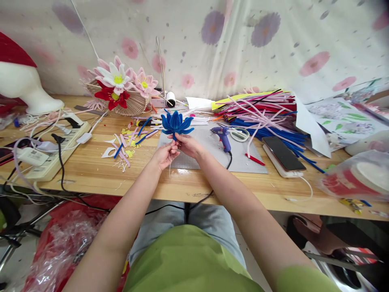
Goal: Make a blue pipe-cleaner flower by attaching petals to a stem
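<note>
A blue pipe-cleaner flower (176, 122) with spread, pointed petals stands upright between my hands, above the left part of the grey mat. My left hand (165, 156) is closed around its thin wire stem (170, 167), whose end sticks out below the fingers. Just under the petals, my right hand (187, 145) pinches the base of the same flower. The fingers of both hands almost meet, so part of the stem is hidden. To the right of my hands lies a purple glue gun (224, 137) on the mat, beside white-handled scissors (239, 134).
Pipe-cleaner offcuts (124, 150) litter the table left of the grey mat (200, 158). Bundled pipe cleaners (261, 107) lie at the back right, near a phone (283, 153). Finished flowers (117, 83) stand at the back left, behind a power strip (57, 152) with cables.
</note>
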Tool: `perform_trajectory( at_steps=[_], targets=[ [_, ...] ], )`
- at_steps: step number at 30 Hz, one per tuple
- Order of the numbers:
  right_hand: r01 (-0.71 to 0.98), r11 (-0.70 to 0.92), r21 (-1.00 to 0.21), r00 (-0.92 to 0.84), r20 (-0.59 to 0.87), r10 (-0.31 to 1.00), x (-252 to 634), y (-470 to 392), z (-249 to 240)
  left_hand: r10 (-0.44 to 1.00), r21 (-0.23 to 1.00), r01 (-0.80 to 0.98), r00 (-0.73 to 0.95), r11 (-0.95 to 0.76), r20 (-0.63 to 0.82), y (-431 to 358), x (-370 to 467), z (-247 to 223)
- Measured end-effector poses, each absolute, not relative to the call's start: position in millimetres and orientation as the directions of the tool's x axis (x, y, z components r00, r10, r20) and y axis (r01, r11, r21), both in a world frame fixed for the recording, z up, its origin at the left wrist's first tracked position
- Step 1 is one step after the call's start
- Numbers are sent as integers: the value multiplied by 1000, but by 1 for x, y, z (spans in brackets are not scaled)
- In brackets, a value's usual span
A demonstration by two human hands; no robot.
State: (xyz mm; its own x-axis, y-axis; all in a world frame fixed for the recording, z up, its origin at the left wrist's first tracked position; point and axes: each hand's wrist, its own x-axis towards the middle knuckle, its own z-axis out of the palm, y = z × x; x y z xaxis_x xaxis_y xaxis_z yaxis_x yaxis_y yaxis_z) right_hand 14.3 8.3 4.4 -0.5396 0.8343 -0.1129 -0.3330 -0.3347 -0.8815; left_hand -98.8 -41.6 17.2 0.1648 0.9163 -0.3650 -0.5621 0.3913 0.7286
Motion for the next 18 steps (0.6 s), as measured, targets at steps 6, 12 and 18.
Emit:
perform_trajectory(
  at_steps=[6, 12, 18],
  targets=[
    [-282, -188, -941, -502, -22, 865, 15, 8, -3, 968, 936, -248, 69, 250, -240, -43, -105, 18],
    [-271, -63, -960, -460, 72, 885, 14, 17, 16, 958, 938, -219, 157, 270, -239, -27, -121, 49],
    [-110, 81, -991, -499, 126, 857, 6, 34, 38, 969, 978, -98, 188, 181, -161, 2, -123, 72]
  ],
)
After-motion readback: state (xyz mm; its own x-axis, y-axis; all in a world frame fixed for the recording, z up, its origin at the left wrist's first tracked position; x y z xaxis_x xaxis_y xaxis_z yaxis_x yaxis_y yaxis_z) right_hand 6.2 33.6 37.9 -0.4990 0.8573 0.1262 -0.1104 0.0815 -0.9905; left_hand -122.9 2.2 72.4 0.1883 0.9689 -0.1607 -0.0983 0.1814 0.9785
